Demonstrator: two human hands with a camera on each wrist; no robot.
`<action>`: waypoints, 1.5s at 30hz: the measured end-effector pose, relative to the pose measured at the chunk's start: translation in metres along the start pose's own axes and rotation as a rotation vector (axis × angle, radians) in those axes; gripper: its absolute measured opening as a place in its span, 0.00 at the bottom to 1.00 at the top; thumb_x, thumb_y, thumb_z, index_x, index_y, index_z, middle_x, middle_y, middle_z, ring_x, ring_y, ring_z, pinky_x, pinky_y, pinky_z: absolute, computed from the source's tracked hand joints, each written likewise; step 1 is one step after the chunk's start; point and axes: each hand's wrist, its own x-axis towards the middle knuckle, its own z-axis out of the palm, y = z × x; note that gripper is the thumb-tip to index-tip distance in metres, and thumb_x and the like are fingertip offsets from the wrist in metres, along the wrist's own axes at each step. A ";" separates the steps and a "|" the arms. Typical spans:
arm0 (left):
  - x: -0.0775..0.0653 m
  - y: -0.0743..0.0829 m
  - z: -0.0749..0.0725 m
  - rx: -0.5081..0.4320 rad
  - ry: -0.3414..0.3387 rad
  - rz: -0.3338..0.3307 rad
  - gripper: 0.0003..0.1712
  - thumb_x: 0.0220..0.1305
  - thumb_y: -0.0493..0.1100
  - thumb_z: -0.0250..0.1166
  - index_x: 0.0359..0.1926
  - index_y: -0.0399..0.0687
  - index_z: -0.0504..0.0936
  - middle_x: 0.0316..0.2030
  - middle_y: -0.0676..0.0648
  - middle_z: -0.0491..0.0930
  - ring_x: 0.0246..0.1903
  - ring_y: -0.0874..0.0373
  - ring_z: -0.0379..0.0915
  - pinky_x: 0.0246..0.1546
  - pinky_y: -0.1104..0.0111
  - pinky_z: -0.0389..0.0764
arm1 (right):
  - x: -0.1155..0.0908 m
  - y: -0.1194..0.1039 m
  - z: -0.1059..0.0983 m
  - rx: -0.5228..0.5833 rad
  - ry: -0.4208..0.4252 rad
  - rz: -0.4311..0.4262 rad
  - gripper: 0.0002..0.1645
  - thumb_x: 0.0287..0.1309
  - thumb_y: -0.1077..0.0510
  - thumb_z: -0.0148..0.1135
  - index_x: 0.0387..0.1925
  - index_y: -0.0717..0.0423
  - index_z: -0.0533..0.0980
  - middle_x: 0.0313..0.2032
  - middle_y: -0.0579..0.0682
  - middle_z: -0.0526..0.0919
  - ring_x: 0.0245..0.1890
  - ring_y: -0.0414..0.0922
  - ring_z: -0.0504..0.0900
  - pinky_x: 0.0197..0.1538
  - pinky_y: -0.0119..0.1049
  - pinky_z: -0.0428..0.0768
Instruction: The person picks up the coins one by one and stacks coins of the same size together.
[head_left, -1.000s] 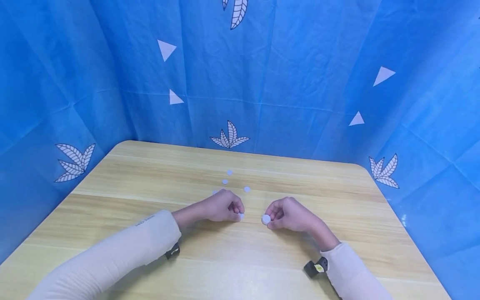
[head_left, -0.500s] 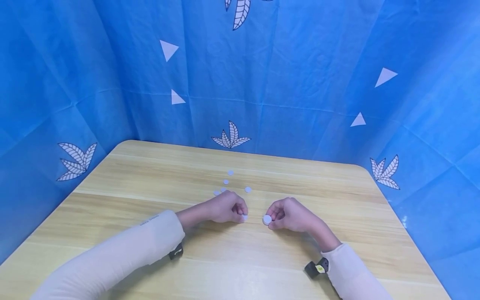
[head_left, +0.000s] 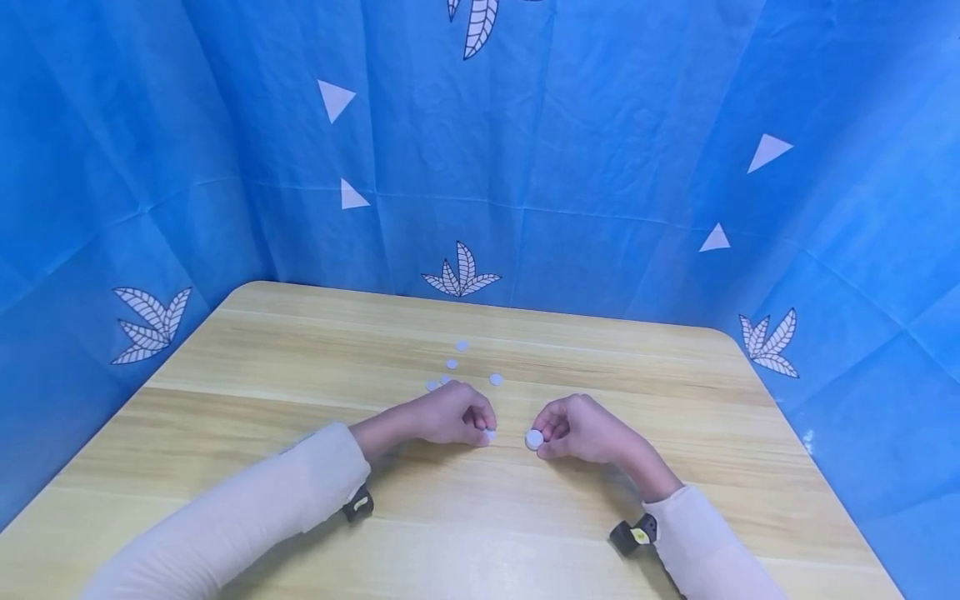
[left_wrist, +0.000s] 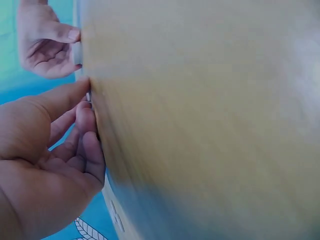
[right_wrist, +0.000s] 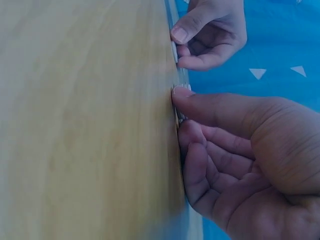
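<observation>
My left hand pinches a small white disc between thumb and fingertips, low at the tabletop. Just to its right, my right hand grips a short stack of white discs by the sides, thumb at the near side. A narrow strip of wood separates the two hands. In the right wrist view the left hand's disc shows edge-on, while the left wrist view gives the stack in profile as a pale band. Beyond the left hand lie several loose white discs, among them one disc set apart to the right.
The wooden table has rounded far corners. Blue cloth with white leaf and triangle prints hangs behind it and along both sides. A black wrist camera sits below the right sleeve, and another camera under the left.
Over the second my left hand has shifted slightly right with its disc, toward the stack, uncovering more of the loose discs behind it. The right hand has stayed put.
</observation>
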 end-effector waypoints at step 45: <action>-0.007 -0.013 0.002 -0.095 0.033 0.023 0.06 0.63 0.38 0.74 0.41 0.50 0.87 0.31 0.59 0.83 0.34 0.63 0.78 0.40 0.70 0.81 | 0.040 -0.003 -0.030 -0.089 0.030 -0.091 0.11 0.65 0.63 0.68 0.48 0.63 0.82 0.36 0.46 0.86 0.36 0.41 0.84 0.43 0.36 0.83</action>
